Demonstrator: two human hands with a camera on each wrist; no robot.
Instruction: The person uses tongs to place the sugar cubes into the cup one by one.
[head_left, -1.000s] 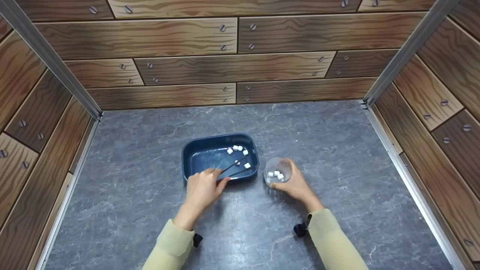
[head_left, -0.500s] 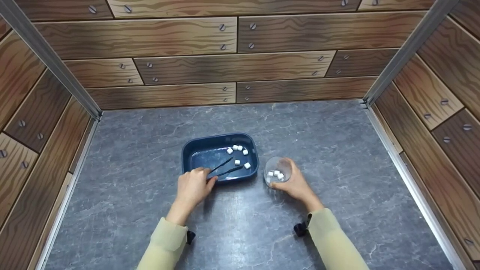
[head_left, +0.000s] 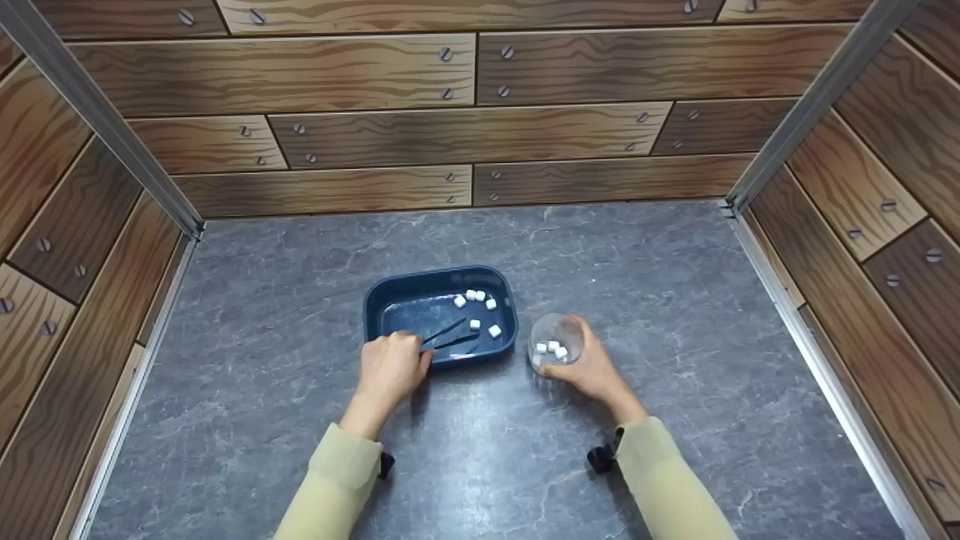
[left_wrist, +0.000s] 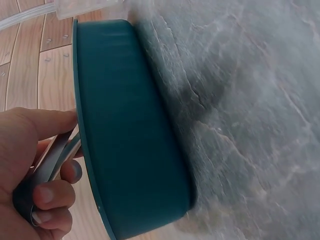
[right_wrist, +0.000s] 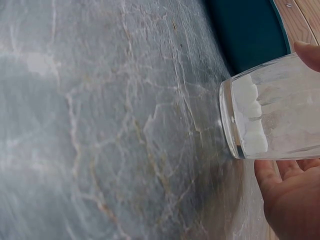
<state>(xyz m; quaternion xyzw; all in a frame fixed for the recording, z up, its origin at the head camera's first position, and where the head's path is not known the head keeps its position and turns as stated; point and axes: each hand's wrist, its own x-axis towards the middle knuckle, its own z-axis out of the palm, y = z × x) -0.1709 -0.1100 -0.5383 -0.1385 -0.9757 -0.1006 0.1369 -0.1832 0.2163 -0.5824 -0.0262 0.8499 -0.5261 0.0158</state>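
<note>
My left hand point(head_left: 390, 367) holds a pair of tongs point(head_left: 457, 340) over the near rim of a dark blue rectangular tub point(head_left: 420, 282). The two dark tips point right, slightly apart, just left of a small white cube point(head_left: 475, 324). Several more white cubes point(head_left: 460, 301) lie in the tub's right half. In the left wrist view, thumb and fingers wrap the shiny arms of the tongs point(left_wrist: 50, 159). To the tub's right, my right hand point(head_left: 598, 371) grips a clear glass point(head_left: 546, 330) around its side. Several white cubes point(right_wrist: 255, 135) sit at the bottom of the glass.
Tub and glass stand on a grey marbled surface point(head_left: 262, 375). Wood-patterned panels point(head_left: 375, 139) enclose it at the back and both sides, with metal edge strips point(head_left: 825, 390) along the sides.
My left hand and the tongs have shifted left, from over the right-hand cubes to beside one of them. The tips have come slightly closer together since half a second ago. The right hand stays still.
</note>
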